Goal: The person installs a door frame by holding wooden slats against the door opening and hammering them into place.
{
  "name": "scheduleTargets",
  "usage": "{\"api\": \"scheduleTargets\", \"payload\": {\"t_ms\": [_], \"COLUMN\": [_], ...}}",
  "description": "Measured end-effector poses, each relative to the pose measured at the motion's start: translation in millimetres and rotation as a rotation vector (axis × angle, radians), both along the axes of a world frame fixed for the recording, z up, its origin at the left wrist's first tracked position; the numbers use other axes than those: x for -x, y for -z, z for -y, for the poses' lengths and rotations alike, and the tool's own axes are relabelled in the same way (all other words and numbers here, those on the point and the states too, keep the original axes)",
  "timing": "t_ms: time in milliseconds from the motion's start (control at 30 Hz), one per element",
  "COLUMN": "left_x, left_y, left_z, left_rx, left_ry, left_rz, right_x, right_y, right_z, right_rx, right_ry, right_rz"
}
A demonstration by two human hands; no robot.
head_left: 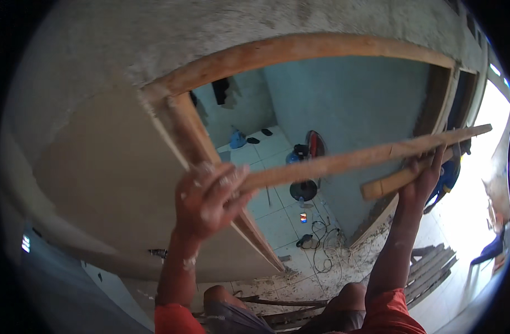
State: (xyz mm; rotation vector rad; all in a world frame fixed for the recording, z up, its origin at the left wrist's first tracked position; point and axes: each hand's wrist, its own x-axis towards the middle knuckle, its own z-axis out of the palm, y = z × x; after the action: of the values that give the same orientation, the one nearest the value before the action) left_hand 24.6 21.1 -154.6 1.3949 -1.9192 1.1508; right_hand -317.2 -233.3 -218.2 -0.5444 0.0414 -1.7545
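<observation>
A long narrow wooden strip (pixel 333 162) stretches across the doorway, rising to the right. My left hand (pixel 210 195), smeared with pale dust or plaster, is closed around its left end. My right hand (pixel 422 178) is closed on the wooden handle of what looks like a hammer (pixel 379 187), close to its dark head, which is partly hidden behind the fingers and strip. Raised fingers of this hand meet the strip near its far right end. Behind the strip stands a wooden door frame (pixel 299 49) set in the wall.
Rough plastered wall (pixel 93 183) surrounds the frame. Beyond the opening, a fan (pixel 303 190), a small lit screen (pixel 303 217), tangled cable (pixel 324 245) and a blue bag (pixel 237 138) lie or stand on white tiles. A slatted wooden piece (pixel 431 275) is at lower right. Debris litters the threshold.
</observation>
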Motion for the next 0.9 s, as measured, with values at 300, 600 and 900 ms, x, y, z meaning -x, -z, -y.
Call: {"api": "scheduleTargets", "payload": {"t_ms": [300,600,900], "left_x": [-57,-78,-78], "left_y": [-109,-112,-110], "left_z": [6,9,5], "left_rx": [0.334,0.549,0.55], "left_ry": [-0.053,-0.172,-0.145], "left_rz": [0.055,0.124,-0.06], "right_x": [-73,-97,-98], "right_y": [-108,-132,-142], "right_z": [71,93,92], "right_rx": [0.101,0.037,0.065], "right_ry": [-0.213,-0.231,-0.228], "right_rz": [0.135,0.155,0.142]}}
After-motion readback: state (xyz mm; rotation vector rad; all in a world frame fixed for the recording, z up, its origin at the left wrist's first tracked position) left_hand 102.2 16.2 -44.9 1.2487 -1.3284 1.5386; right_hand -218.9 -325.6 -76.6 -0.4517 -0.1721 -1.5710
